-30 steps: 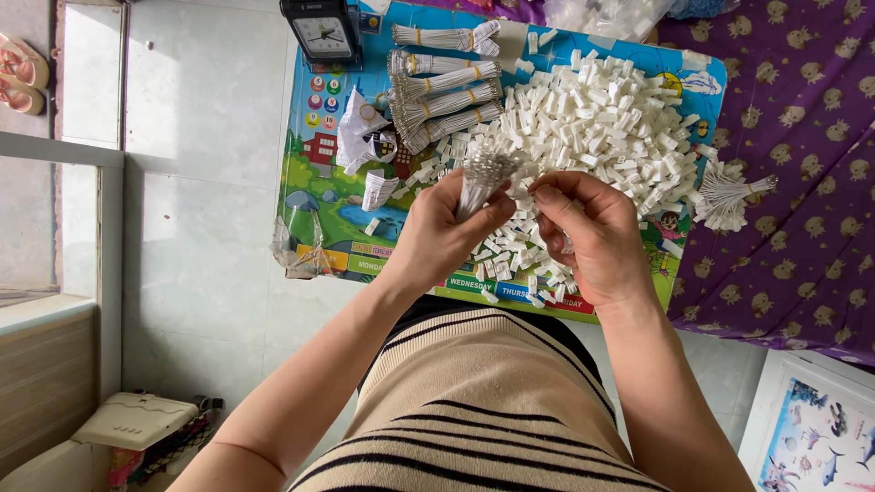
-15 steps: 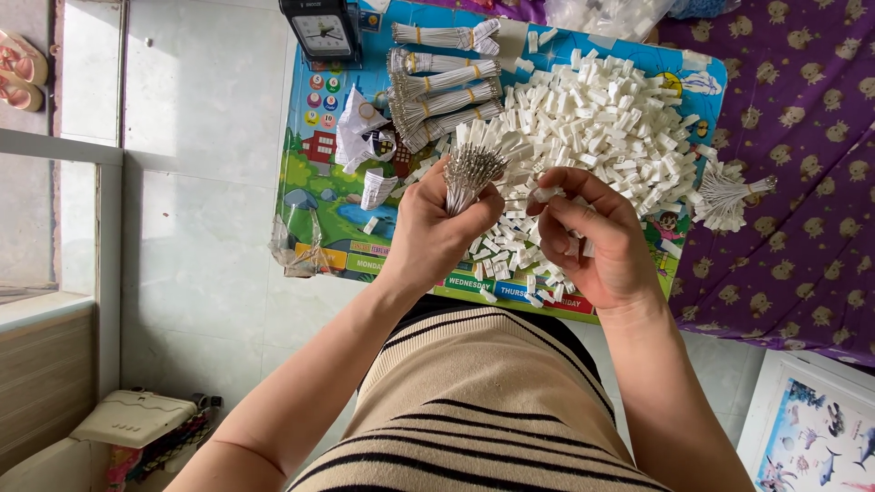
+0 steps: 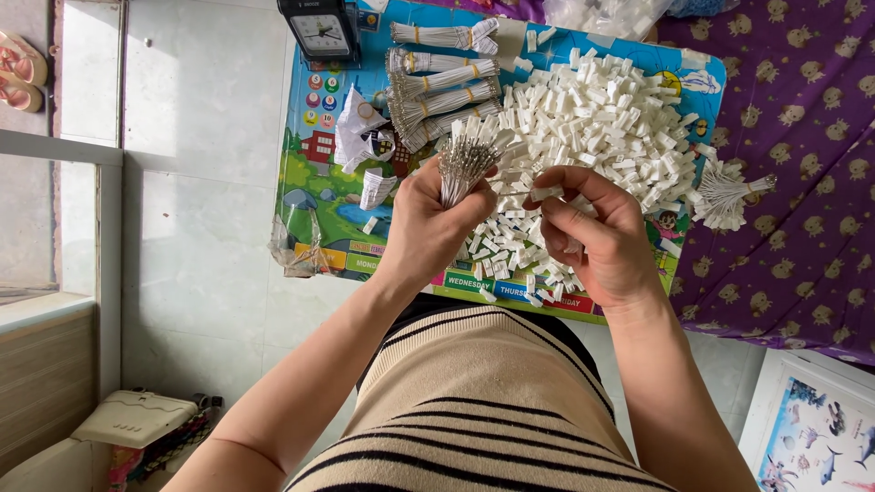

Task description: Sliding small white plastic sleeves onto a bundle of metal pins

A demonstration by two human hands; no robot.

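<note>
The person wears a beige knit top [image 3: 483, 401] with thin black stripes running across it in pairs, and a dark band shows at its upper edge. Both forearms are bare, with no sleeves reaching them. The left hand [image 3: 428, 228] and right hand [image 3: 597, 241] carry no rings, watch or gloves.

Our left hand [image 3: 428, 223] is fisted, thumb toward one o'clock; at three o'clock of it, our right hand [image 3: 592, 237] curls, fingertips pinched.

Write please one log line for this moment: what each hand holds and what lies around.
left hand: holds bundle of thin wires | right hand: pinches small white piece | around: pile of white pieces, banded bundles, colourful board, clock
</note>
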